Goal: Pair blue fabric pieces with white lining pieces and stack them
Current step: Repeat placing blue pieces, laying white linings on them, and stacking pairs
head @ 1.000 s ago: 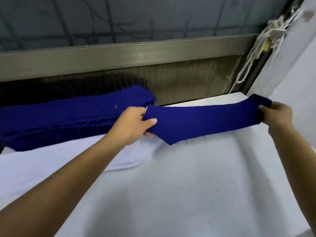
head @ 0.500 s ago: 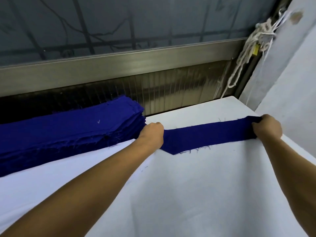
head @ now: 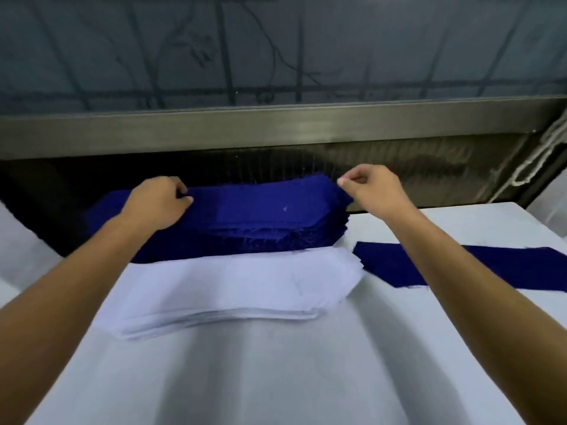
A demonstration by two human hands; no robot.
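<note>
A thick blue stack of frayed pieces with a tapered right end lies at the far side of the worktop, a thinner white lining stack just nearer. A single blue piece lies flat to the right, partly hidden by the right forearm and cut off at the frame edge. The left hand grips the blue stack's top layer; the right hand pinches its far right corner.
</note>
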